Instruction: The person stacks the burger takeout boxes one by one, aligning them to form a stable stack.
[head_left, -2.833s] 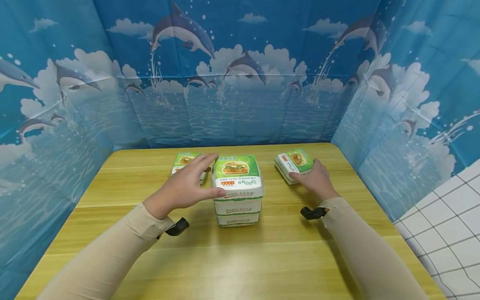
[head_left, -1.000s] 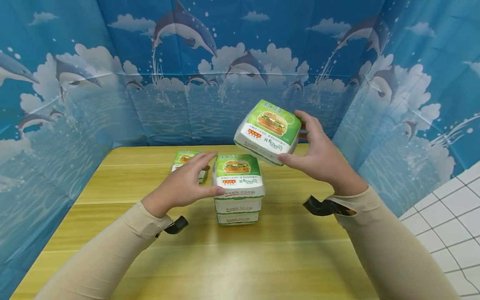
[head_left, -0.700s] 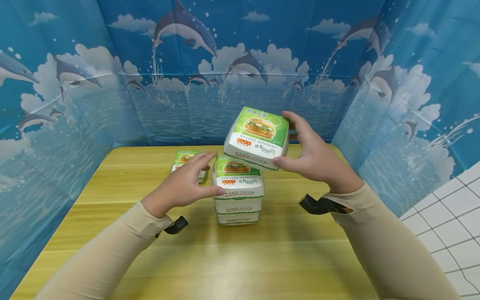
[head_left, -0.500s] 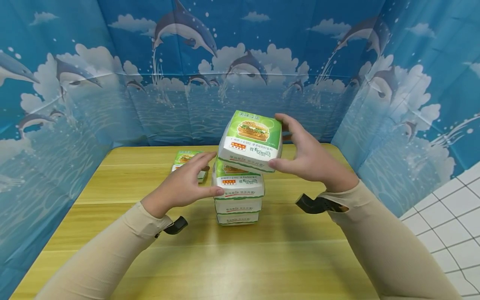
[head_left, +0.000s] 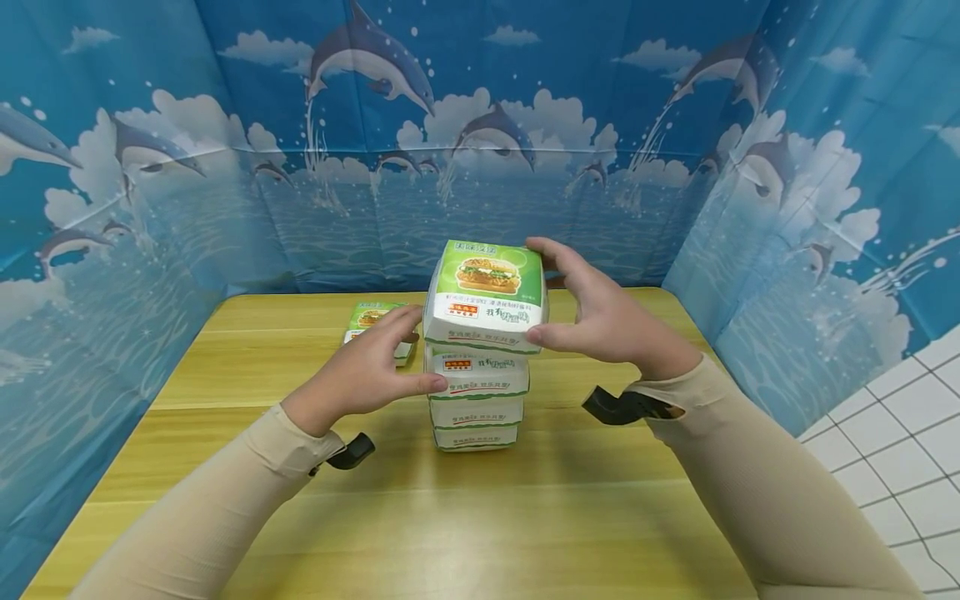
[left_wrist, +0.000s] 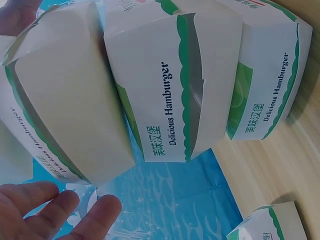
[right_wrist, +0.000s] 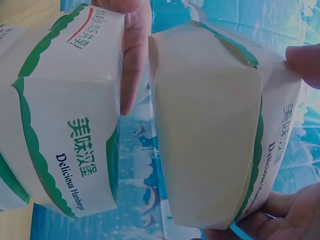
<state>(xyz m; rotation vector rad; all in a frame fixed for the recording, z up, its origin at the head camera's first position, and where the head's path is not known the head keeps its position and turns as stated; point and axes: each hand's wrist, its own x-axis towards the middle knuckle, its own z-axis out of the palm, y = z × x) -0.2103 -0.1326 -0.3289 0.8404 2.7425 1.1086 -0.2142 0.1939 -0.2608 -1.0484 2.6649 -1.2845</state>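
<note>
Since the frame 2.8 s ago, the held box (head_left: 487, 308) has come off the right of the surface (head_left: 480, 517) to a place over the stack (head_left: 476, 412); against half a second ago it sits lower and further left. From where I watch, the right hand (head_left: 603, 321) grips it by its right side, thumb on the front edge and fingers behind. Both wrist views show me a gap beneath it, so it hovers, slightly tilted, apart from the top box.

Three boxes make up the stack, each a closed burger carton with a green-edged lid. The left wrist view shows me the middle box's lid gaping slightly at its edge; what the boxes contain is hidden.

The left hand (head_left: 371, 367) has hardly shifted. Its fingers are spread and relaxed around the top box's left side; I cannot tell how firmly they touch. Behind it the far box (head_left: 367, 320) lies on the surface, unmoved and partly covered from my view.
</note>
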